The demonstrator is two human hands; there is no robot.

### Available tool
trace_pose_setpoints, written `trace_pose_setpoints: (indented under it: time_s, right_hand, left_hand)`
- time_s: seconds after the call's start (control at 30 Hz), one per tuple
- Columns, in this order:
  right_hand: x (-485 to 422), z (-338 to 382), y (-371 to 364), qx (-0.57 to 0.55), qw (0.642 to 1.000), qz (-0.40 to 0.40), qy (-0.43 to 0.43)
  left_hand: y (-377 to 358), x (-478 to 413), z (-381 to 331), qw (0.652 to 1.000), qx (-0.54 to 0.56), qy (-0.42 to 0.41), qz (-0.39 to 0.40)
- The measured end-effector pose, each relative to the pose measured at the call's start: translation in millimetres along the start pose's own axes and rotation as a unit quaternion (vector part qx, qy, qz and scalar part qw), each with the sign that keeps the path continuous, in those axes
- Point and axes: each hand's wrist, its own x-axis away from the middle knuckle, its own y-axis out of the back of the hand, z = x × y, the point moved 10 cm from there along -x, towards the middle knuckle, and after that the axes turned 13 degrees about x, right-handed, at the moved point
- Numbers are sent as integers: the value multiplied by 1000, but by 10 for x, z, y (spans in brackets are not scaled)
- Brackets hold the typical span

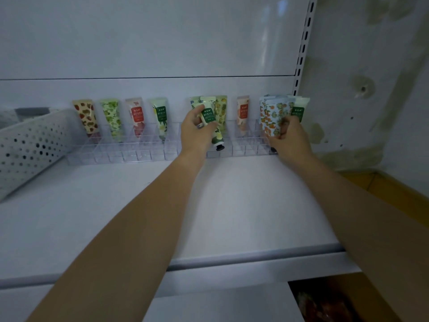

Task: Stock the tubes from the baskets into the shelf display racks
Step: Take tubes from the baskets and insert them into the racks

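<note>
A clear plastic display rack (130, 154) runs along the back of the white shelf (232, 205). Several tubes stand in it cap down: a strawberry-print tube (86, 118), a green-leaf tube (112, 118), a red-label tube (137, 117), a green-label tube (160, 117) and a peach tube (242, 115). My left hand (197, 133) grips a green-label tube (210, 122), tilted, its black cap above the rack's middle. My right hand (290, 138) clasps a bunch of tubes (272, 117) with orange and green print at the rack's right end.
A white perforated basket (30, 145) lies tilted at the left of the shelf. A slotted shelf upright (303, 43) stands at the right, with a stained wall (371, 77) beyond. A cardboard box (336, 300) sits below the shelf at the lower right.
</note>
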Motion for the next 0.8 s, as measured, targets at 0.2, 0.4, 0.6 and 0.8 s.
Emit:
trace_pose_setpoints:
  time_s: [0.2,0.4,0.6,0.8]
  right_hand:
    - [65,115,193,74,994,-86,-1]
    - [233,630,282,183,959,-136,169]
    - [430,739,-503,247,927,98,266]
    - [426,715,-551,260,924,113,257]
  left_hand:
    - [182,-6,-258,996,28,-59,-67]
    - [380,-232,-408,991,36,-88,-99]
    - [306,-398,-398,993,42,-86,-76]
    - [247,-469,-376,993,75,-76,-41]
